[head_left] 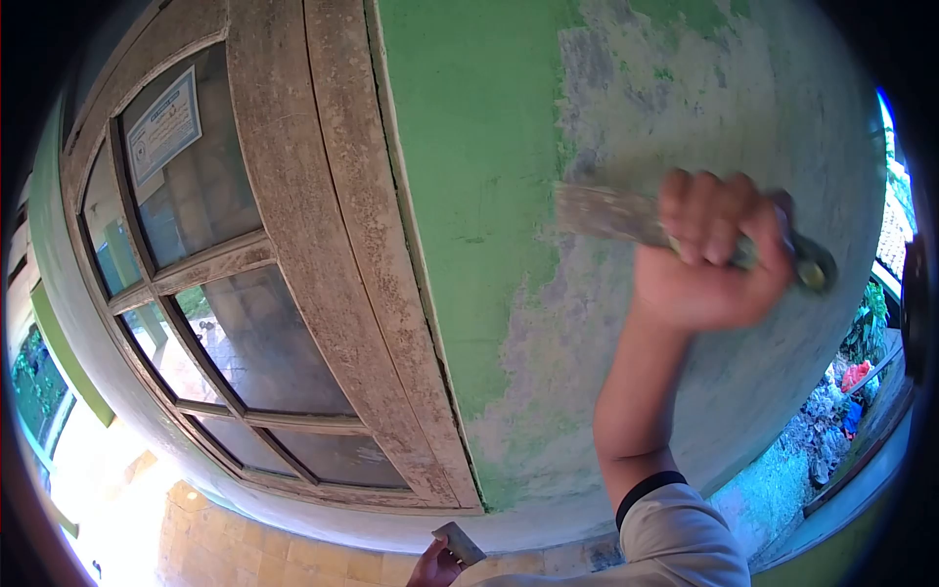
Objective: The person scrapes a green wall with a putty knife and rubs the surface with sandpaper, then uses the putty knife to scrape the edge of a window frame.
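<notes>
My right hand (719,259) is raised in front of the wall, its fingers wrapped round the handle of a scraper (606,213). The wide, stained blade points left and overlaps the border between green paint and bare patches; the handle's end sticks out past my fist on the right. Hand and tool are slightly blurred. The wall (469,196) has smooth green paint beside the window and a patchy grey-white scraped area to the right. Low in the view, my left hand (430,569) grips a small grey rectangular piece (458,543), whose kind I cannot tell.
A weathered wooden window frame (337,196) with several glass panes stands left of the green paint. A printed paper (164,125) is stuck on one pane. Yellowish floor tiles (284,543) lie below. Plants and rubble (831,430) show outside at the right.
</notes>
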### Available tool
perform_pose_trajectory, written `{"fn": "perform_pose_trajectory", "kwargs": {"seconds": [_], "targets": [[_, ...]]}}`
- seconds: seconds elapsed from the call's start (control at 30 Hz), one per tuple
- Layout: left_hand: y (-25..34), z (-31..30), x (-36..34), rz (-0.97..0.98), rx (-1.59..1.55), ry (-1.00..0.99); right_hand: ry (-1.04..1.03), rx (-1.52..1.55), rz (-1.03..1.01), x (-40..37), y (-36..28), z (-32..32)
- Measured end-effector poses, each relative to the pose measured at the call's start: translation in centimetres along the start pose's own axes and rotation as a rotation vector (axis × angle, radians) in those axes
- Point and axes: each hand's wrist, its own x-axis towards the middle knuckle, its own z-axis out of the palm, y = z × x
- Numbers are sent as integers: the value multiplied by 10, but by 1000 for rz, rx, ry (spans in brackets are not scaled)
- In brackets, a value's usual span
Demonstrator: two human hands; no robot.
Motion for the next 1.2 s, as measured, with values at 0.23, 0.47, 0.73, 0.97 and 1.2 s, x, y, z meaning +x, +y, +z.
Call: {"fn": "perform_pose_trajectory", "kwargs": {"seconds": [0.23,0.47,0.73,0.97,1.2], "targets": [[-2,-15,2,-11,-29,-33,3,-29,7,2,1,-12],[-1,-3,1,-6,-27,-36,0,-24,-67,-2,-12,-13],[1,2,-1,16,-34,-21,-28,-1,-140,-4,-22,-11],[-3,-17,0,27,-14,-14,24,-12,-66,-7,-20,-3],[-1,-12,2,26,-9,-19,1,-53,-42,-8,0,-6]]}}
